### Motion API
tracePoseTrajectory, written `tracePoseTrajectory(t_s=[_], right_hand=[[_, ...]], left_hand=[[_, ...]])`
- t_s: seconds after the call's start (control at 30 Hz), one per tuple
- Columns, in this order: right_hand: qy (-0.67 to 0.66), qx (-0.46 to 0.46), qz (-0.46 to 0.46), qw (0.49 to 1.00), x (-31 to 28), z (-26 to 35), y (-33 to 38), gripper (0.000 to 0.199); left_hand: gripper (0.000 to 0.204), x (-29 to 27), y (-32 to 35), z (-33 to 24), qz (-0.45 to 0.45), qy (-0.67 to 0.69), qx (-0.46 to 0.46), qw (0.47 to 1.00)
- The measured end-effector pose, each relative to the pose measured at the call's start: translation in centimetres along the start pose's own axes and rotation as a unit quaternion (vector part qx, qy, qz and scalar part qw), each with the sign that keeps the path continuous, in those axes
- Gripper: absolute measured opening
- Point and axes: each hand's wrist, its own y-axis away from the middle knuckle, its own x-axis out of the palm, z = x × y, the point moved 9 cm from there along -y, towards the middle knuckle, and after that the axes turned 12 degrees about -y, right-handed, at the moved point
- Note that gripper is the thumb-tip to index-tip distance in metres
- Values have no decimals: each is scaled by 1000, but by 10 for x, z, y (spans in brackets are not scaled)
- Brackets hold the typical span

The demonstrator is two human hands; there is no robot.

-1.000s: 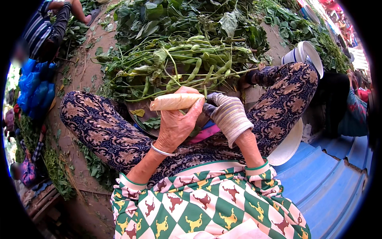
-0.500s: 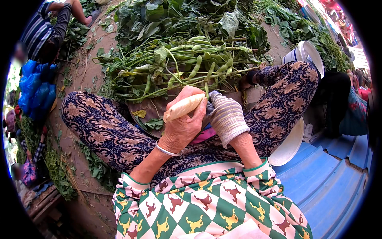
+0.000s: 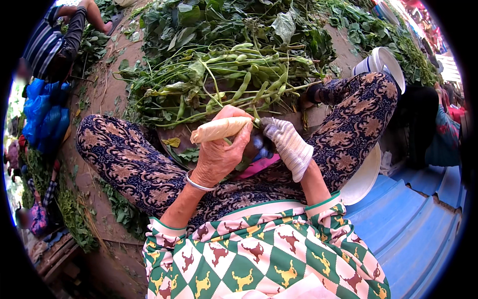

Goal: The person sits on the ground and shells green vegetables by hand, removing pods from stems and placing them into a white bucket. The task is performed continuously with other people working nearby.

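My left hand [image 3: 221, 157], bare with a silver bangle at the wrist, is closed around a thick cream-coloured wrapped stick [image 3: 214, 130]. The stick's blunt end points left, and its other end lies between thumb and fingers. A small green stem or pod [image 3: 256, 115] shows at those fingertips. My right hand [image 3: 289, 144] wears a pale striped glove with dark blue fingertips. Its fingers are bent close to the green tip, partly blurred; what they hold is hidden. Just beyond both hands lies a pile of green bean plants [image 3: 239, 74] with plump pods and long stems.
My patterned trouser legs [image 3: 124, 154] spread around the work spot. Something pink [image 3: 256, 167] lies below the hands. A white bucket [image 3: 371, 66] is by my right knee, blue corrugated sheeting [image 3: 403, 219] at right. Blue bags [image 3: 47, 112] and a person [image 3: 52, 42] are at left.
My left hand and the cream stick have shifted a little left and down. My right hand has turned and moved slightly away from the left, so a gap shows between them.
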Motion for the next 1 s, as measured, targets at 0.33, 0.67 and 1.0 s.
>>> tracePoseTrajectory(t_s=[0.33,0.67,1.0], right_hand=[[136,62,-79,986,1,9,-7,17],[133,71,-40,988,-22,-1,0,18],[139,76,-37,987,-9,14,-3,38]], left_hand=[[11,-11,-30,-17,-20,17,62,998],[11,12,-32,-6,14,14,34,999],[15,11,-15,-18,10,-53,173,984]])
